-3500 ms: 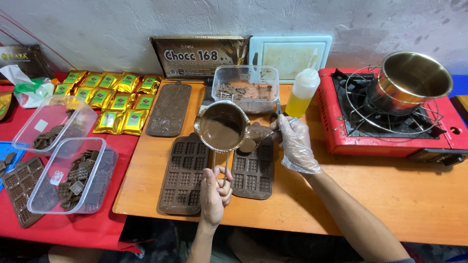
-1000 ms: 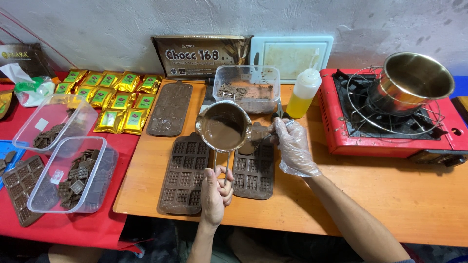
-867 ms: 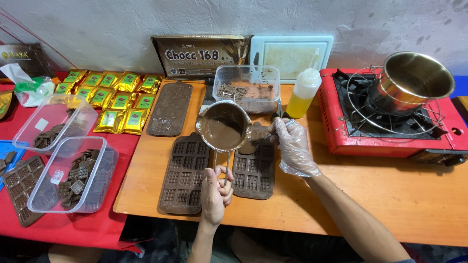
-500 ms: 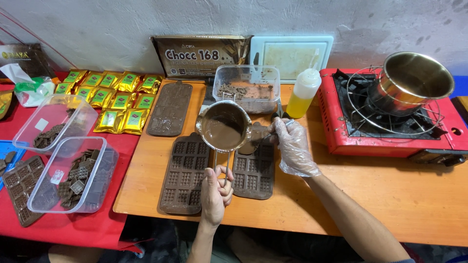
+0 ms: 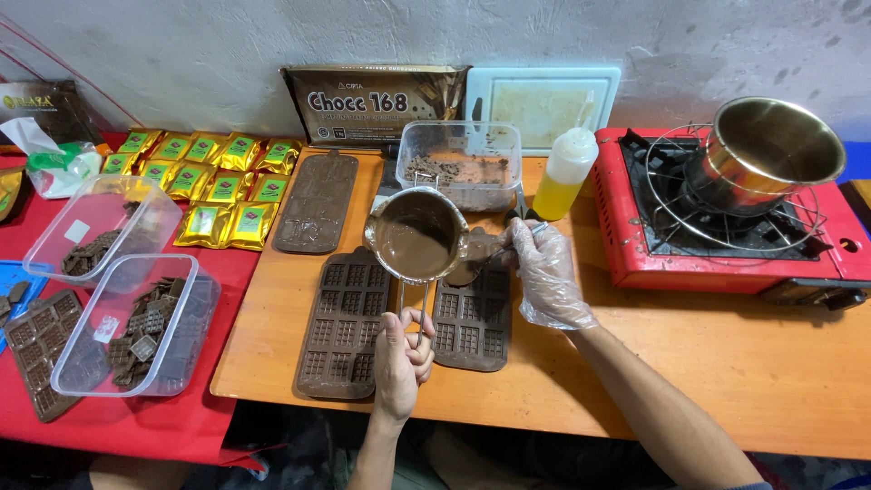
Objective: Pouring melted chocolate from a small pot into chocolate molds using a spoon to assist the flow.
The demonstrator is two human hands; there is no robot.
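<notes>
The left hand [image 5: 402, 358] was clenched around the thin metal handle of a small steel pot [image 5: 416, 234] of melted chocolate, holding it raised above the orange bench [image 5: 726, 363], over the gap between two brown chocolate moulds. The right hand [image 5: 543, 272], inside a clear plastic glove, had its fingers [image 5: 519, 238] closed on a spoon [image 5: 472, 269] whose bowl sat just beside the pot's rim, over the right mould [image 5: 472, 319]. The left mould [image 5: 343, 325] lay flat beside it, and a third mould [image 5: 317, 201] rested farther back. Behind the pot stood a clear tub [image 5: 461, 165] with chocolate crumbs, and just right of it a yellow squeeze bottle [image 5: 564, 172]. Well to the right, a red portable stove [image 5: 653, 245] carried a tilted steel saucepan [image 5: 771, 154]. On the red cloth [image 5: 136, 426] to the left sat gold foil packets [image 5: 209, 181] in rows and two clear boxes [image 5: 136, 327] holding chocolate pieces.
</notes>
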